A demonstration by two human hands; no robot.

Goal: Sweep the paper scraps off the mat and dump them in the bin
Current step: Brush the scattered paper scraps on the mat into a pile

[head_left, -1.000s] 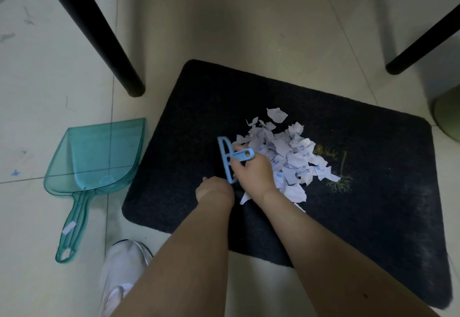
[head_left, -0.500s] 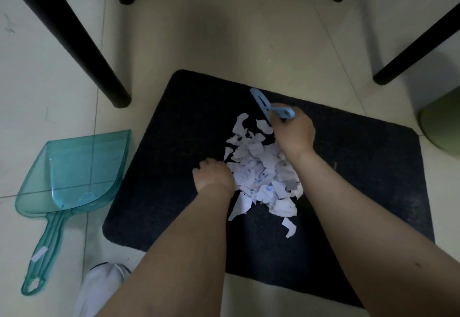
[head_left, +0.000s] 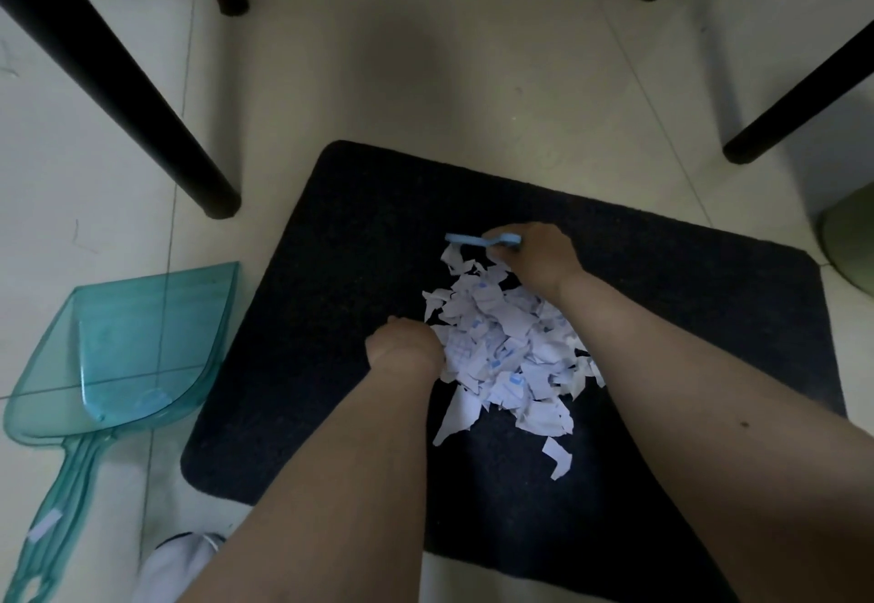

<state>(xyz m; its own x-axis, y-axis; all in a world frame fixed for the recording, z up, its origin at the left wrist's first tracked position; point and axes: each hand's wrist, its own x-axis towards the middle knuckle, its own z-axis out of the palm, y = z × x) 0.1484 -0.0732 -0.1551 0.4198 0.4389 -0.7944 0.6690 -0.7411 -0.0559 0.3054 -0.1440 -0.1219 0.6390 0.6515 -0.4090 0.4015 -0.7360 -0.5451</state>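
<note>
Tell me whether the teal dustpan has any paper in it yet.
Empty. The dustpan lies flat on the floor left of the mat, and its clear scoop shows only tile. The paper scraps are all piled on the mat.

The left hand's (head_left: 406,347) fingers are out of sight behind its knuckles, so what they do at the scraps (head_left: 508,347) cannot be told. The right hand (head_left: 539,257) covers most of the brush (head_left: 477,240) handle; any bristles are hidden. The forearms hide part of the mat (head_left: 331,318). The bin (head_left: 851,243), dustpan (head_left: 118,342) handle, shoe (head_left: 179,564) and furniture legs (head_left: 142,96) are cut off by the edges. Print on the scraps is too small to read.
</note>
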